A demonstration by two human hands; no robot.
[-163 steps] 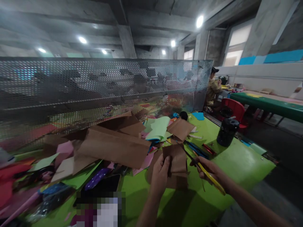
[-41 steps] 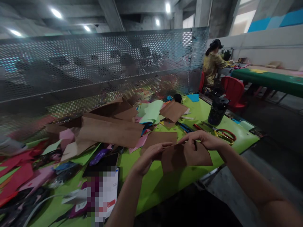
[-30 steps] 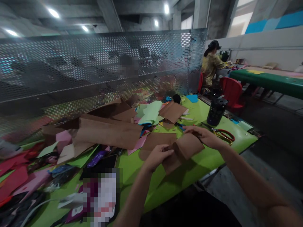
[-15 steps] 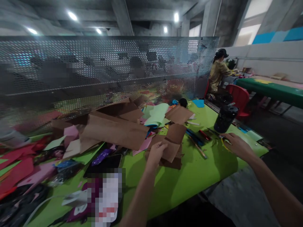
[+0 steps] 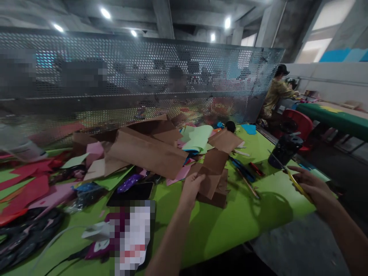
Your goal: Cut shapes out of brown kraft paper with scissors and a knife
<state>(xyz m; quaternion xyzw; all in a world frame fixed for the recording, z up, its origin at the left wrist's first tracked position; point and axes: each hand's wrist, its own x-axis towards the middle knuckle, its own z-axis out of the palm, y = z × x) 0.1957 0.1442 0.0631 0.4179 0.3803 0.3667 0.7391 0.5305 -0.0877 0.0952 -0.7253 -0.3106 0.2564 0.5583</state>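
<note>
Scissors have risen off the green table, gripped in the right hand near the black cup, while the left hand pinches brown paper mid-table, open room between them reaching the near edge.

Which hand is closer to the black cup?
Right. The right hand, holding yellow-handled scissors, is close by the near side of the black cup. The left hand is farther off, leftward across the green table, pinching brown paper.
</note>
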